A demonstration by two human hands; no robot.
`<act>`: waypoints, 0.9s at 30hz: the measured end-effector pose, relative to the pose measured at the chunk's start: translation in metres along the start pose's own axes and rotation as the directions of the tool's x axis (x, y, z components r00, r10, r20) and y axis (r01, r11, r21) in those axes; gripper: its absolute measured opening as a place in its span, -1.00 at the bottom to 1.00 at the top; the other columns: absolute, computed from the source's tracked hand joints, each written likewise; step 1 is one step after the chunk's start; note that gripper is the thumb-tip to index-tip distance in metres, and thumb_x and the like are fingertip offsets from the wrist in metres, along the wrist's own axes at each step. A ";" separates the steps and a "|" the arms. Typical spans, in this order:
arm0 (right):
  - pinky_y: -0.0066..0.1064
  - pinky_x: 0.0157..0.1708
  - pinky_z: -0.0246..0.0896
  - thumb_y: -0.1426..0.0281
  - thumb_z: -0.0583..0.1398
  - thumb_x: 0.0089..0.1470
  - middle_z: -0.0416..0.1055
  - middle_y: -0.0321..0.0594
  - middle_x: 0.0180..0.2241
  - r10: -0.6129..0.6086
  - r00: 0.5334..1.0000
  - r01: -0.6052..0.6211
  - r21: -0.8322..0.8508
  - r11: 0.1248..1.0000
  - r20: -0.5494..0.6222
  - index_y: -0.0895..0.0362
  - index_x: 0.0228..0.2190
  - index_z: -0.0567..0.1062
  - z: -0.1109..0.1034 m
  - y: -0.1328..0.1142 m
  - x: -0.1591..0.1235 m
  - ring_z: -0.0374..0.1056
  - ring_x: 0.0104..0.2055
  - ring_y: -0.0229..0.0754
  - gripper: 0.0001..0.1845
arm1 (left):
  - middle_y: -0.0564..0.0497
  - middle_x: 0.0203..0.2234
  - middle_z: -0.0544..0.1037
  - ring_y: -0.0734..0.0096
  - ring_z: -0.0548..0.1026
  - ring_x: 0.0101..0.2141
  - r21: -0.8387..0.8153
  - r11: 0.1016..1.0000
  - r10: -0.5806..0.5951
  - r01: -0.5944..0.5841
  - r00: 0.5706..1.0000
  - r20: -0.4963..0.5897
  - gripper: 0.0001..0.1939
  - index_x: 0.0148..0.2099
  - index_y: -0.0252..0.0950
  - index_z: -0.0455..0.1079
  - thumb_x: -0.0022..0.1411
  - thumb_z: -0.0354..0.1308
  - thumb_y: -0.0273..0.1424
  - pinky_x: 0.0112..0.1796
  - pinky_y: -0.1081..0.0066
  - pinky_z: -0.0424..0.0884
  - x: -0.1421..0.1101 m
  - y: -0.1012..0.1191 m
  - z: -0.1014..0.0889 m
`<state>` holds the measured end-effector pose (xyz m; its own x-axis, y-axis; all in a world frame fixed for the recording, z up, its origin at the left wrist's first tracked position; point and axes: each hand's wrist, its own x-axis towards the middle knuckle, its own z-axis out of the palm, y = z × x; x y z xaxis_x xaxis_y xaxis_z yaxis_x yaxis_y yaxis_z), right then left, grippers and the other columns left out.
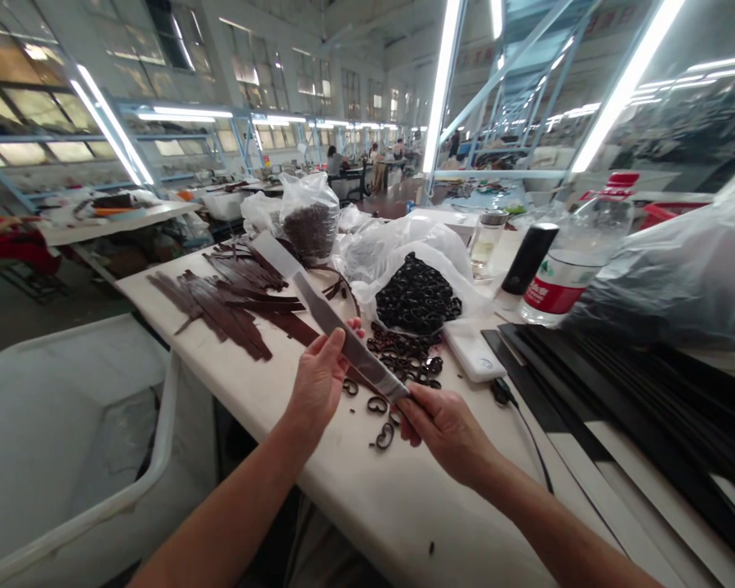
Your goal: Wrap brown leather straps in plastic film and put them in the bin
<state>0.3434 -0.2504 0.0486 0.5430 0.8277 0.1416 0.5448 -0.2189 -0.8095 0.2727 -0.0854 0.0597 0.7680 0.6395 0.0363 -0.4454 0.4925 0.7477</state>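
A long grey strap [336,327] slants up and away to the left above the white table [367,498]. My left hand [318,380] grips it near the middle, fingers curled round it. The near end is pinched in my right hand [444,425]. Under both hands lie loose dark curved buckle pieces [404,355] scattered on the tabletop. Behind them an open plastic bag [416,294] holds a heap of the same dark pieces. Several dark brown straps [226,302] lie in a fan to the left.
A white bin [67,441] stands left of the table. A white power bank [474,355] with a cable, a water bottle [567,261], a black flask [530,257] and a glass jar [485,238] stand behind. Black strips [649,400] lie right. People work far back.
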 end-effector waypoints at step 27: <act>-0.48 -0.56 0.04 0.32 0.15 0.13 0.48 -0.30 -0.60 0.176 0.946 -0.110 -0.242 0.964 0.273 0.12 -0.58 0.47 -0.052 -0.004 0.007 0.33 -0.57 -0.27 -0.72 | -0.09 -0.29 0.65 0.31 0.55 -0.21 0.136 0.988 0.080 -0.076 0.996 -0.029 -0.70 -0.27 -0.34 0.60 0.00 0.39 -0.23 -0.09 0.37 0.37 0.000 -0.008 0.003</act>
<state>0.3785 -0.2707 0.0821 0.4347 0.8855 -0.1643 0.6203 -0.4266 -0.6582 0.2771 -0.0912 0.0556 0.7161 0.6938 0.0769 -0.4356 0.3581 0.8258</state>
